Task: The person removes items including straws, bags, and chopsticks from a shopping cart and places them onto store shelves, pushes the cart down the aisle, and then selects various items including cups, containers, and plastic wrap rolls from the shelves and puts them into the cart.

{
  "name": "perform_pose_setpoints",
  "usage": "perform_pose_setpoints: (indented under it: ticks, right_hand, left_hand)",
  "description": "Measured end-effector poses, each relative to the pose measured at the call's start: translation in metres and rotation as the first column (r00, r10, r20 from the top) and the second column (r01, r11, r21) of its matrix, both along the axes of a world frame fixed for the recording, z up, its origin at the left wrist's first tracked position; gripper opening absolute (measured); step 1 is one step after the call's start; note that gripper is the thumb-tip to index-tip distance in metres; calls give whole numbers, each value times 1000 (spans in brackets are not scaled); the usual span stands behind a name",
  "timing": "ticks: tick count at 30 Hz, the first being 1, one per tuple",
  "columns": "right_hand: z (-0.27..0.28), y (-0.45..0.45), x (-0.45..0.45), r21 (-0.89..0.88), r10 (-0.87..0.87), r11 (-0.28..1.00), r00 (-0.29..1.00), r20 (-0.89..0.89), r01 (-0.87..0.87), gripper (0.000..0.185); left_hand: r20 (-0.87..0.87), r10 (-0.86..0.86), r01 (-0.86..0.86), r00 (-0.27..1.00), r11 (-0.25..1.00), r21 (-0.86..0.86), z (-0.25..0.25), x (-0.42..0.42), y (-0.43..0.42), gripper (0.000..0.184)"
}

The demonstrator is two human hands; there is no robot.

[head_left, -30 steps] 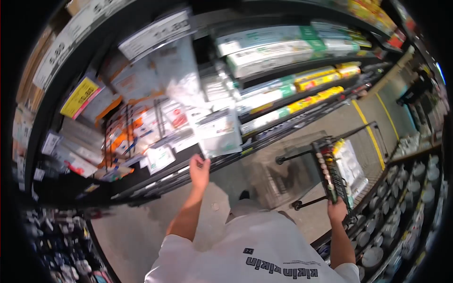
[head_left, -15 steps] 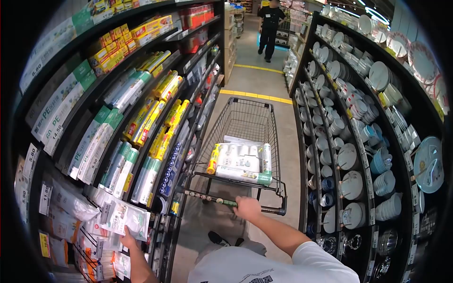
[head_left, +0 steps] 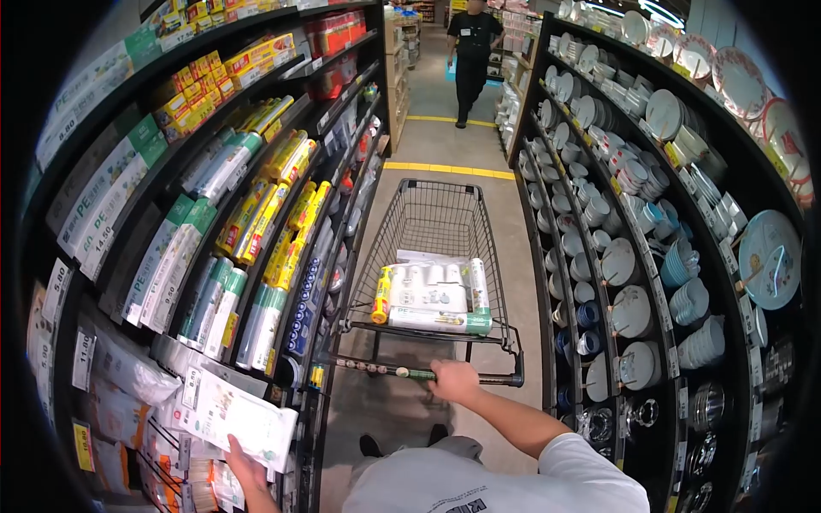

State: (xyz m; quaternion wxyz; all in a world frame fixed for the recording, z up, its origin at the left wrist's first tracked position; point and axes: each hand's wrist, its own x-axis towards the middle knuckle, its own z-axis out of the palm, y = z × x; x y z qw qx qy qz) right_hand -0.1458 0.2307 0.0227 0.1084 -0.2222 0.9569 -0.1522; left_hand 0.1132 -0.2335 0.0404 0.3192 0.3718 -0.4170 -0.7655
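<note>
At the lower left, my left hand [head_left: 245, 468] pinches the lower edge of a flat white plastic packet [head_left: 244, 419] with small printing on it. The packet overlaps the hanging goods on the left shelf, and its contents cannot be made out. My right hand [head_left: 453, 381] is wrapped around the handle [head_left: 376, 368] of a black wire shopping cart [head_left: 410, 185]. Inside the cart lie a white multi-roll pack [head_left: 428, 297], a yellow bottle-like item [head_left: 382, 295] and white-and-green boxed rolls [head_left: 440, 321].
The left shelf holds yellow rolls [head_left: 262, 221] and PE boxes [head_left: 167, 261]. Plates [head_left: 631, 312] and bowls line the right shelf [head_left: 684, 410]. A person in dark clothes [head_left: 470, 64] is in the aisle ahead, beyond a yellow floor strip [head_left: 449, 170].
My left hand has brought the packet rightward and lower, turning its printed face more toward me. The person in the aisle appears closer. My right hand stays on the cart handle.
</note>
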Motion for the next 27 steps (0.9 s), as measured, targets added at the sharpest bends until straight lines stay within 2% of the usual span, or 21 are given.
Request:
perform_pose_setpoints:
  ticks: [1, 2, 3, 4, 6, 7, 10, 14, 17, 20, 22, 23, 24, 26, 27]
  right_hand:
    - [-1, -1, 3, 9, -8, 1000, 1000, 7, 8, 28]
    - [2, -2, 5, 7, -13, 1000, 1000, 12, 13, 28]
    - [6, -3, 8, 6, -19, 1000, 1000, 18, 19, 28]
    - [8, -4, 11, 5, -27, 1000, 999, 25, 27, 28]
    - [7, -5, 16, 11, -24, 1000, 999, 48, 24, 35]
    - [11, -7, 20, 26, -33, 999, 998, 61, 32, 37]
    - [14, -9, 32, 5, -15, 1000, 996, 83, 15, 43]
    - [12, -9, 43, -147, 10, 989, 999, 41, -4, 49]
    - [14, -13, 56, -310, -73, 948, 997, 3, 70, 47]
    - [18, -32, 78, -497, -157, 849, 984, 86, 179, 44]
    - [14, -56, 93, -724, -129, 591, 927, 351, 357, 50]
    - [11, -65, 99, -781, -76, 431, 881, 467, 451, 54]
    - [7, -68, 102, -781, -33, 496, 907, 420, 379, 58]
    - [28, -83, 109, -695, -49, 524, 832, 552, 492, 53]
    - [27, -84, 110, -706, -27, 469, 808, 588, 530, 52]
  left_hand:
    - [-11, -38, 38, 999, 998, 44, 7, 6, 11, 52]
    - [-76, -117, 128, 990, 978, 167, 9, 15, 20, 51]
    - [-189, -161, 202, 969, 953, 223, -11, 27, 18, 52]
    - [-252, -223, 280, 942, 934, 221, -4, 30, 37, 53]
    - [-154, -301, 332, 941, 909, 252, -25, 39, 45, 47]
    - [-144, -275, 308, 951, 894, 325, -26, 39, 58, 49]
    - [-275, -432, 500, 859, 824, 266, -8, 14, 88, 52]
    - [-274, -531, 591, 802, 772, 234, -11, -27, 82, 49]
    - [-259, -611, 663, 748, 710, 237, -1, -61, 87, 47]
    - [-248, -737, 778, 628, 602, 180, 5, -88, 100, 46]
    - [-256, -801, 841, 541, 505, 196, -4, -101, 109, 48]
    - [-260, -829, 867, 496, 454, 205, -3, -106, 116, 49]
    - [-239, -852, 883, 466, 428, 193, 0, -109, 123, 49]
    - [-195, -893, 911, 406, 377, 169, 13, -120, 140, 49]
    - [-256, -885, 918, 388, 346, 196, 14, -122, 146, 47]
